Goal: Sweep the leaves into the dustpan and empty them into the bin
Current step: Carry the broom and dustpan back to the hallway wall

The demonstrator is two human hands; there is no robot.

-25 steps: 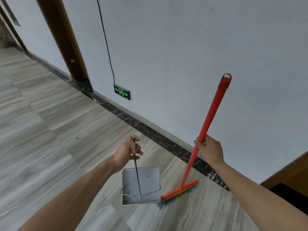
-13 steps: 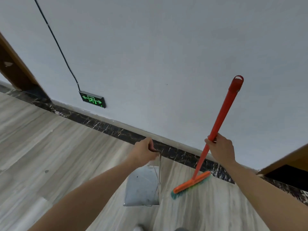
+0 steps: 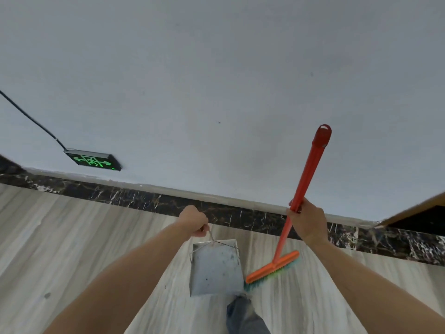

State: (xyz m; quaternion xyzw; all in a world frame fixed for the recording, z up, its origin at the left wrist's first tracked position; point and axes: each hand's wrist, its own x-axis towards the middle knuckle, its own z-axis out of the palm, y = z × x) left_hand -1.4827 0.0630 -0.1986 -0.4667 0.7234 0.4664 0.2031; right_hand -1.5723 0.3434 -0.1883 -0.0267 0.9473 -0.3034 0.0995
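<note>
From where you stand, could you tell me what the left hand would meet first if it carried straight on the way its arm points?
Probably the dark marble skirting at the wall's foot. The left hand, gripping the dustpan handle, points at it with nothing visible between, though depth is unclear.

The dustpan [image 3: 215, 270] hangs left of the broom [image 3: 272, 267]; wall [image 3: 216, 80] behind both; exit sign [image 3: 92, 160] far left.

Pale wood-grain floor [image 3: 72, 237], dark marble skirting [image 3: 144, 201] along its edge, small dark speck [image 3: 47, 295]
</note>
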